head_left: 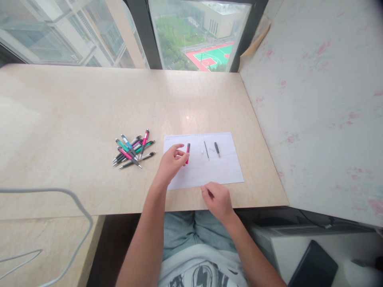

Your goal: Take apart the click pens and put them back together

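A white sheet of paper [215, 167] lies on the beige table [89, 111]. My left hand [171, 163] pinches a pink and black pen barrel [187, 153] at the sheet's left side. To the right of it on the paper lie a thin ink refill [206, 150], a tiny white piece [202, 152], a small spring [212, 150] and a short black pen part [217, 149]. My right hand [218, 199] rests curled at the paper's near edge, fingers closed, with nothing that I can make out in it. A pile of several coloured pens [133, 149] lies left of the sheet.
A floral-patterned wall panel [314, 99] stands along the table's right edge. Windows [197, 32] run behind the far edge. A grey cable [77, 207] loops over the near left corner. A dark tablet-like thing [314, 265] sits low at the right, below table height.
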The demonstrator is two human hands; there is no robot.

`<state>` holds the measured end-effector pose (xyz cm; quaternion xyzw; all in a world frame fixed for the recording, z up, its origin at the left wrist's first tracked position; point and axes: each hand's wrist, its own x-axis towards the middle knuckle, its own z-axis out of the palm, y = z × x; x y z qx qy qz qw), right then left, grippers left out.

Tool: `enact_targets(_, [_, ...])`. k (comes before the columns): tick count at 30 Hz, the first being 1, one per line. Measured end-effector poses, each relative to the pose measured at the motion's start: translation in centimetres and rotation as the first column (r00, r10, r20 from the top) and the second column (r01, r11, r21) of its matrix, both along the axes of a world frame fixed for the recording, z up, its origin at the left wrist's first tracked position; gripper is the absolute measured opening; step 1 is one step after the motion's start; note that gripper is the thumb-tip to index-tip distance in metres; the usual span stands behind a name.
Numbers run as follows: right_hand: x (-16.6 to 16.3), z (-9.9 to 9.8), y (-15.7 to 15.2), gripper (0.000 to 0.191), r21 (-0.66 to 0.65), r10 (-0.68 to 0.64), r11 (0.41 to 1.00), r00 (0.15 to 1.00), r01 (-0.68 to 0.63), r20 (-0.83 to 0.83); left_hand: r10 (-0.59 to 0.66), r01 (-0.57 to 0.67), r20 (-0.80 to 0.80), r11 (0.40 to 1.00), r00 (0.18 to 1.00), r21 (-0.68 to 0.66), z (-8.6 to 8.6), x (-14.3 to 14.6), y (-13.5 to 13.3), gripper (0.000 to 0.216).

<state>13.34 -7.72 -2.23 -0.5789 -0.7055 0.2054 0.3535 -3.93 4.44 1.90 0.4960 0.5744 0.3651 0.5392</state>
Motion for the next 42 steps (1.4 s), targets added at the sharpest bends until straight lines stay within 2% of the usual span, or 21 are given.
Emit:
enact_targets(2, [0.0,0.0,0.0,0.033,0.003,-0.001,1.000,1.000,0.001,0.007,0.036,-0.009,0.282,0.995,0.959,-0.099,0.1,-0.4,-0.7,0.047])
enact_targets(4, [-0.1,0.0,0.0,0.034,0.007,-0.001,1.000,1.000,0.001,0.010,0.089,0.000,0.499,0.985,0.862,-0.175,-0.1,-0.4,-1.5,0.043])
enact_targets(7, [-0.1,0.1,0.0,0.034,0.011,-0.005,1.000,1.000,0.005,-0.001,0.187,-0.009,0.674,0.966,0.714,-0.258,-0.6,0.3,-2.5,0.027])
enact_targets(10, [0.1,0.4,0.0,0.035,-0.040,-0.049,0.998,0.996,0.046,-0.074,0.247,-0.016,0.761,0.955,0.600,-0.298,-1.3,1.1,-3.4,0.021])
enact_targets(14, [0.6,1.3,0.5,0.036,-0.198,-0.134,0.976,0.961,0.086,-0.242,0.236,-0.018,0.805,0.963,0.545,-0.271,-1.9,1.7,-4.0,0.023])
enact_targets(16, [0.9,2.2,1.3,0.030,-0.202,-0.132,0.976,0.964,0.086,-0.229,0.217,-0.029,0.817,0.971,0.535,-0.239,-2.0,1.8,-4.0,0.024])
enact_targets(18, [1.3,3.0,2.6,0.023,-0.143,-0.114,0.985,0.988,0.099,-0.104,0.208,-0.047,0.830,0.976,0.518,-0.215,-1.9,1.7,-3.9,0.024])
enact_targets(20, [1.7,3.7,4.4,0.021,-0.079,-0.102,0.991,0.990,0.109,0.098,0.213,-0.058,0.848,0.976,0.486,-0.212,-1.8,1.6,-3.8,0.025])
enact_targets(23, [1.9,4.4,7.3,0.024,-0.052,-0.099,0.990,0.914,0.130,0.393,0.226,-0.059,0.872,0.973,0.434,-0.222,-1.8,1.4,-3.9,0.025])
enact_targets(26, [1.6,4.6,9.7,0.023,-0.070,-0.083,0.987,0.832,0.145,0.549,0.224,-0.041,0.887,0.973,0.405,-0.227,-2.0,1.4,-4.1,0.026])
enact_targets(30, [0.8,4.8,11.3,0.021,-0.126,-0.014,0.984,0.762,0.125,0.647,0.225,-0.019,0.889,0.971,0.400,-0.237,-2.2,1.3,-4.1,0.026])
enact_targets(36, [-0.1,4.7,11.9,0.021,-0.199,0.062,0.973,0.696,0.118,0.716,0.225,-0.014,0.891,0.971,0.394,-0.239,-2.4,1.3,-4.0,0.027])
enact_targets(42, [-0.2,4.2,11.9,0.021,-0.178,0.045,0.976,0.690,0.124,0.723,0.235,-0.016,0.891,0.969,0.388,-0.248,-2.2,1.4,-4.1,0.025])
